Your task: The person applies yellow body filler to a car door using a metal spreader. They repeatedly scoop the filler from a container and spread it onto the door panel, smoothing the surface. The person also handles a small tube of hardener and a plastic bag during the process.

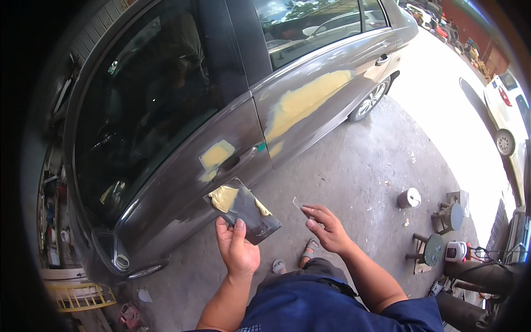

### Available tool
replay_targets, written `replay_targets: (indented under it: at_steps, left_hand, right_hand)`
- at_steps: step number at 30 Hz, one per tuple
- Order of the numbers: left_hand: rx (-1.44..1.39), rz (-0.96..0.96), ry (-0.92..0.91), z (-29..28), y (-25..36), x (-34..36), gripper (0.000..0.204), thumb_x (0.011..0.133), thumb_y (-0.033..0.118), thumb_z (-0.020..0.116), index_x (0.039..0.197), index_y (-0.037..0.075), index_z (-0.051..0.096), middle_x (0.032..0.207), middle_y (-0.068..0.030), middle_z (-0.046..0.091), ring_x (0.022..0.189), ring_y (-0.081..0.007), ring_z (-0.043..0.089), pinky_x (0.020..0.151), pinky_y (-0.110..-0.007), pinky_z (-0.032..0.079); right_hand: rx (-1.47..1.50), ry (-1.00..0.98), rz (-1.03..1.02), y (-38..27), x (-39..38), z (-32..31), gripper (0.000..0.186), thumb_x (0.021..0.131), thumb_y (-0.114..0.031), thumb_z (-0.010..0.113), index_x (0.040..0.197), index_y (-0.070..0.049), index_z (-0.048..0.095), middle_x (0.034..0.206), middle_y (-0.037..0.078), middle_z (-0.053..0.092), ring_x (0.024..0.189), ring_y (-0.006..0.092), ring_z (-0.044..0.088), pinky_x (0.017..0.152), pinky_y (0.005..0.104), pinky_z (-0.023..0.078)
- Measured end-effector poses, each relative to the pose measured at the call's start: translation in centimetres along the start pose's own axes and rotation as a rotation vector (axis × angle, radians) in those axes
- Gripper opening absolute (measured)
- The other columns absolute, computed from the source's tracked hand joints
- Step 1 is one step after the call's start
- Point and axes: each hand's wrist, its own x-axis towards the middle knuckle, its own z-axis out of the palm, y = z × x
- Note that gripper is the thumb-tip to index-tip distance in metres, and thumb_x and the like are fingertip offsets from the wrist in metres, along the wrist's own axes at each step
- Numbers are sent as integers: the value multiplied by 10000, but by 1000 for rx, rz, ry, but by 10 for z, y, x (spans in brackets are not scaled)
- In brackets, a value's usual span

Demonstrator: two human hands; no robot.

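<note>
two hands in view, both yours, both occupied. your left hand [241, 254] is partly closed on the near edge of a dark flat board [251, 218], thumb pressed on its upper face; the fingers beneath are mostly hidden. the board is tilted, out in front of your body, and overlaps the lower part of the front door in view. it bears a large mound of yellow paste [223, 198] at its far left corner and a smaller ridge of the same colour along the far right edge.

your right hand [332, 231] is nearly closed, thumb and fingers drawn together on a small thin clear spreader [298, 203] — its far end sticks out past the fingertips. spreader and board are apart, the spreader to the right of the board.

grey car [171, 202] beyond the hands: one pale yellow patch [217, 154] beside the front door handle [228, 164], a much larger yellow area [304, 102] across the rear door, and a small green spot [261, 148] near the seam between the doors.

on the concrete floor [354, 166] to the right — a can [409, 198], two low stools, a white jug [456, 252]. a white car [509, 108] stands farther off, at the right rim.
</note>
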Motion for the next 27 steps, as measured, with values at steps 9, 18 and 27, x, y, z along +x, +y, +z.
replay_targets:
  at_steps: [9,18,27]
  left_hand:
    - [40,173,-35,-53,32,-30,417,897,22,459,1309,3,395,1306,-132,472,1211,-226,444,1059,-383,313]
    - [-149,134,-260,-61,42,-74,466,896,23,461,1354,-8,384,1364,-150,452,1262,-254,434,1081,-403,302]
    - [103,-241,-923,-56,49,-100,368,950,1,466,1318,-24,455,1265,-94,503,1139,-169,490,958,-284,395]
  right_hand:
    - [850,25,342,-41,-72,68,417,880,-95,659,1259,8,519,1119,87,632,1017,154,593,888,343,490]
    - [580,206,284,-63,-111,148,468,894,-144,666,1269,-13,419,1017,99,620,904,124,577,788,287,489]
    - [218,295,128,-93,-165,88,405,891,-115,666,1209,-12,438,1061,132,637,975,146,589,837,302,477]
